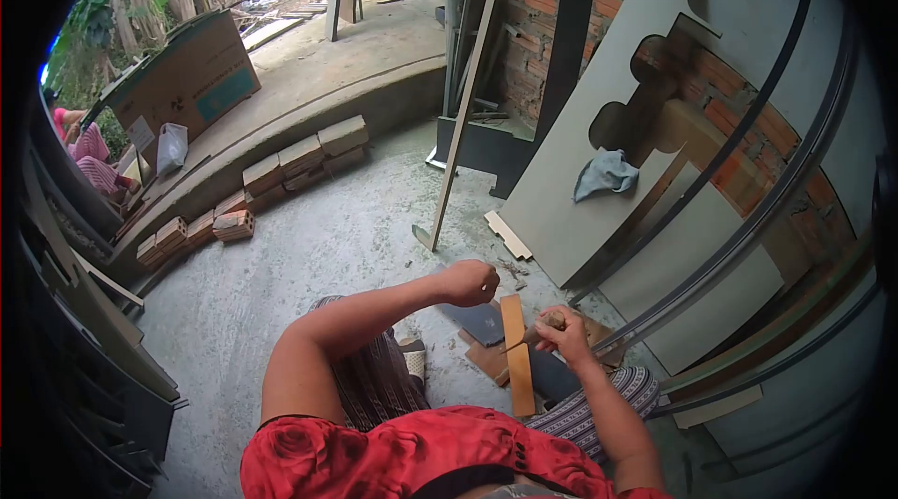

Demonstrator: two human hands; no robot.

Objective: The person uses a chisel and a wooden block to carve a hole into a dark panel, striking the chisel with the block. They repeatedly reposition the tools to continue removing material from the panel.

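Observation:
My left hand [470, 283] is closed in a fist just above the far end of a yellow-brown wooden strip [515, 340]; whatever its fingers may hold is hidden. In my right hand [565, 338] is a wooden-handled tool [543, 329] with a thin dark shaft, gripped by its handle. The shaft points left, across the strip. Beneath the strip are a dark flat board [473, 319] and pieces of brown cardboard [486, 363], close in front of my knees.
Tall cut panels [552, 218] lean on the right, with a pale blue cloth [606, 174] on one. A long strip [472, 97] stands upright ahead. Bricks [301, 158] line the ledge at left; a cardboard box [187, 73] is beyond. Another person [92, 145] sits far left.

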